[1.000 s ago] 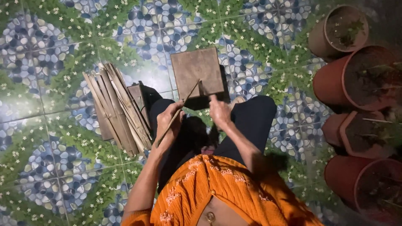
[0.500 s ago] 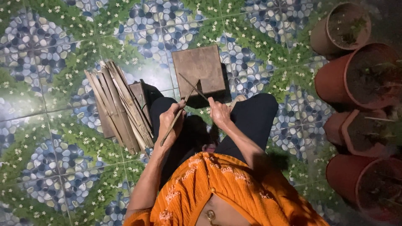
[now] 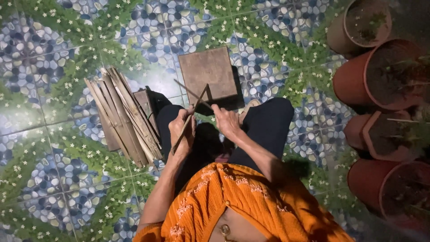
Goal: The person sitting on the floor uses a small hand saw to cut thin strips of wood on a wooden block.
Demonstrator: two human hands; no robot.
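Orange cloth (image 3: 242,201) covers the lap of a person sitting on the floor, nearest the camera. Just beyond it, the left hand (image 3: 182,131) is closed around a thin wooden strip (image 3: 190,117) that slants up from below the fist to a point above the knees. The right hand (image 3: 226,122) pinches a second thin strip (image 3: 190,92), its fingers together on the near end, and the 2 strips cross just above the hands. Both look light, narrow and springy, likely to bend or splinter if forced, so a hold low on the shaft seems steadier than one at the tip. Farther out, a bundle of flat strips (image 3: 123,118) lies left on the patterned tile floor (image 3: 53,67), a square brown board (image 3: 208,74) sits ahead, and terracotta pots (image 3: 380,76) stand right
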